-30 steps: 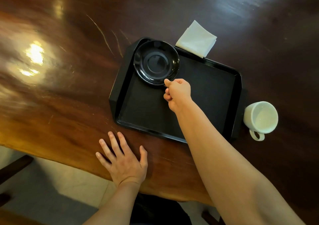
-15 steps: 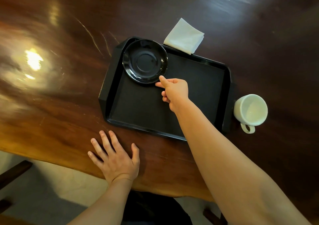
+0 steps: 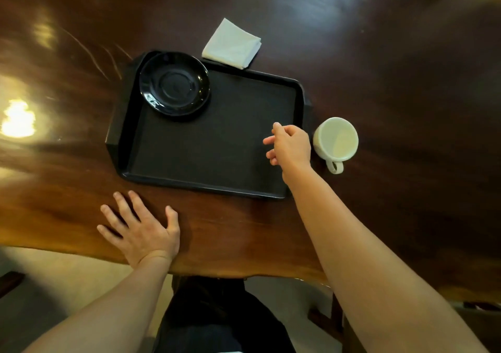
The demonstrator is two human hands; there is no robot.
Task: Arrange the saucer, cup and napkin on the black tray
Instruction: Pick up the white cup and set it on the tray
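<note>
A black saucer (image 3: 174, 84) lies in the far left corner of the black tray (image 3: 211, 146). A white cup (image 3: 336, 139) stands upright on the table just right of the tray, handle toward me. A folded white napkin (image 3: 232, 44) lies on the table beyond the tray's far edge. My right hand (image 3: 290, 144) hovers over the tray's right side, just left of the cup, fingers loosely apart and holding nothing. My left hand (image 3: 141, 230) rests flat on the table in front of the tray.
The dark wooden table (image 3: 406, 81) is glossy with a bright light reflection at the left. Its near edge runs just behind my left wrist, with the floor and my dark-clothed lap below.
My right hand has let go of the saucer, which stays in the tray's far left corner, and has moved right across the tray toward the cup. My left hand stays flat.
</note>
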